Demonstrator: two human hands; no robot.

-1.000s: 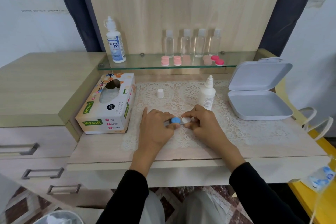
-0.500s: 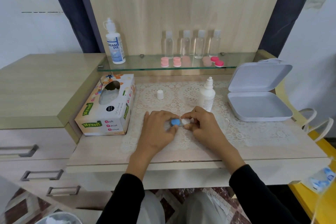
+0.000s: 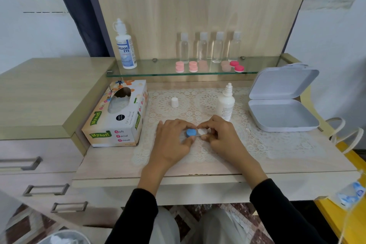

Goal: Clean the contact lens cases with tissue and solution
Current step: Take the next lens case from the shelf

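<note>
Your left hand (image 3: 174, 141) and right hand (image 3: 222, 137) meet over the lace mat (image 3: 267, 140) near the front of the table (image 3: 297, 164). Both are pinching the lens case (image 3: 196, 132) between them. Your left fingers (image 3: 178, 125) curl round its blue cap (image 3: 190, 132), and your right fingers (image 3: 210, 123) curl round its white cap (image 3: 202, 131). The solution bottle (image 3: 225, 105) stands upright just behind your right hand. A small white lid (image 3: 174, 102) sits apart on the mat. The tissue box (image 3: 116, 117) lies to your left, and an open white box (image 3: 281, 109) to your right.

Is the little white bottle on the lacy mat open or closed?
Open. The little white bottle stands with its thin nozzle bare, and a small white cap sits apart on the lace mat.
</note>
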